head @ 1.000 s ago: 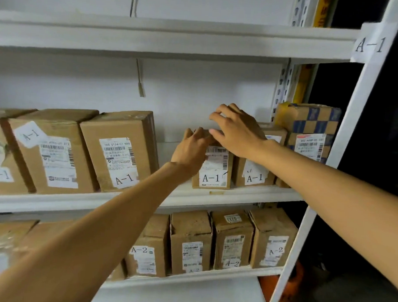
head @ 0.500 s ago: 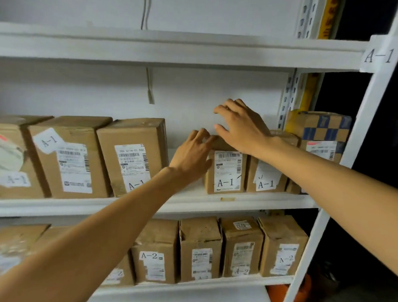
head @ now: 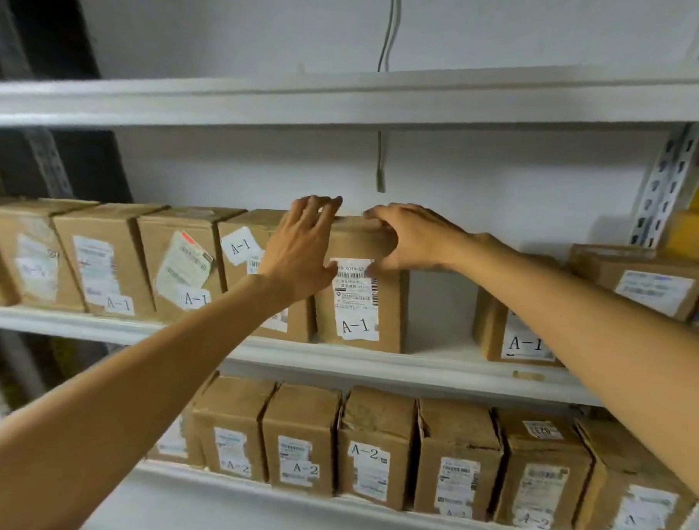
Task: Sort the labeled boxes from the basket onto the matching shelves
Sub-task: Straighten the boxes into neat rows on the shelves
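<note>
A tall brown box labeled A-1 (head: pixel 362 301) stands on the middle shelf (head: pixel 375 364), at the right end of a row of A-1 boxes. My left hand (head: pixel 300 254) lies flat against its upper left edge with the fingers straight and pointing up. My right hand (head: pixel 411 237) holds its top right corner, fingers curled over the top and thumb down on the front face by the barcode label. A smaller A-1 box (head: pixel 513 336) sits to the right, partly behind my right forearm.
A gap of bare shelf (head: pixel 438 308) separates the tall box from the smaller one. Several A-2 boxes (head: pixel 376 450) line the shelf below. The upper shelf (head: pixel 347 100) hangs close overhead. A cable (head: pixel 381 162) dangles behind. More boxes (head: pixel 643 281) stand at right.
Both hands left the small A-1 box at the right and moved left onto the tall A-1 box. The view swung left and closer.
</note>
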`<state>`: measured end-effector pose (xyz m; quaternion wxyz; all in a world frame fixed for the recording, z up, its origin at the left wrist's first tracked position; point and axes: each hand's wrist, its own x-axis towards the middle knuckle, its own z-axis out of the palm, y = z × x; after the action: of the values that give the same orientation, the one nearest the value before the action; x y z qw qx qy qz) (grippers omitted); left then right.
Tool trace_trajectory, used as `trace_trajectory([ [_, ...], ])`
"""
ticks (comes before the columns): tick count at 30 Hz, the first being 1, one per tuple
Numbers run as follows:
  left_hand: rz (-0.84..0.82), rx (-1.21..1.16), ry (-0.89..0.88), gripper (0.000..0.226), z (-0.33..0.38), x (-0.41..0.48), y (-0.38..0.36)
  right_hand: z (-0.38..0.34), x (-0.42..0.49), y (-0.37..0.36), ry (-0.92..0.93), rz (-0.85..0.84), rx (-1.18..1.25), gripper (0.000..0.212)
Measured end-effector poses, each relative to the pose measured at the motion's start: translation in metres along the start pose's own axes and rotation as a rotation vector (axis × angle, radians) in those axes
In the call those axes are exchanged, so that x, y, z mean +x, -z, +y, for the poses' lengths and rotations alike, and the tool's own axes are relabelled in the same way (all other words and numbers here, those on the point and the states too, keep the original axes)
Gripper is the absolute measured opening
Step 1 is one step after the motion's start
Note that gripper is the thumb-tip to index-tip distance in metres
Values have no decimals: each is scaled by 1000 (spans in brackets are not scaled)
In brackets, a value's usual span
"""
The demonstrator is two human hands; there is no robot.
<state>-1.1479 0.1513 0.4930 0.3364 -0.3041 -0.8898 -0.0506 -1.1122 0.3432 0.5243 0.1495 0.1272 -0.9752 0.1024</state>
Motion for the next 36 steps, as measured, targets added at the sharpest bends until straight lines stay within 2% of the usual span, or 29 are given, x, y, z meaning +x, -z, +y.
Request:
trace_trajectory([
  [2,-112,7,-35,88,-7,5,-5,-1,4,-5,17,16,-145,92],
  [4,-163,-20,-83,81,-7,6,-8,0,3,-10,26,30,-186,81],
  [10,-61,-255,-112,68,10,12,-12,17,-20,-4,7,84,-111,58],
  [15,-34,-476,-110,66,36,19,-25,29,-42,9,-37,71,-65,58],
  [22,-10,-539,-170,67,68,28,-39,54,-67,26,-141,31,-90,68],
  [27,-34,-620,-203,75,69,32,-42,62,-69,28,-186,20,-113,75],
  [30,-37,-717,-222,89,65,27,-45,62,-67,29,-202,22,-141,70],
  [32,31,-735,-213,92,58,15,-49,56,-60,31,-189,-5,-190,63],
  [36,245,-564,-135,72,24,-11,-47,20,-30,28,-116,49,-304,53],
])
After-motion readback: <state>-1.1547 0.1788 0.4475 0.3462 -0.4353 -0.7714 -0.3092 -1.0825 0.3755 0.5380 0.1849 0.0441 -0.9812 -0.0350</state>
